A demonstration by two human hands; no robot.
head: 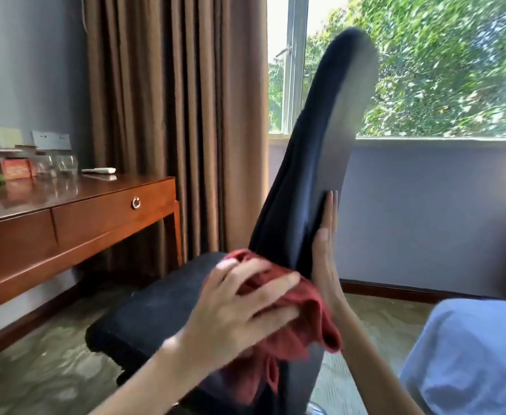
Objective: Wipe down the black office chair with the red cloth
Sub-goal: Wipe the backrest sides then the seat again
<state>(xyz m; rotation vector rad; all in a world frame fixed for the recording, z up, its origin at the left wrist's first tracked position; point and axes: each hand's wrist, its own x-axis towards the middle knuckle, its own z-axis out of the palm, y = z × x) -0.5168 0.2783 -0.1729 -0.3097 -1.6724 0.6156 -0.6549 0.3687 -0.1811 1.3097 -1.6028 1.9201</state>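
The black office chair fills the middle of the head view. Its seat point(155, 307) lies low at the left and its backrest point(314, 151) rises toward the window. The red cloth point(314, 324) is bunched where the seat meets the backrest. My left hand point(239, 307) presses down on the cloth with fingers spread over it. My right hand point(325, 253) clasps the backrest's right edge, thumb on the front and straight fingers against the rear. The chair's base is hidden below my arms.
A wooden desk point(66, 211) with a drawer stands at the left, carrying glasses point(57, 164), a white remote point(99, 170) and boxes. Brown curtains point(170, 115) hang behind the chair beside a window point(440, 70). A pale blue cushion or bed corner point(470, 354) sits at the lower right.
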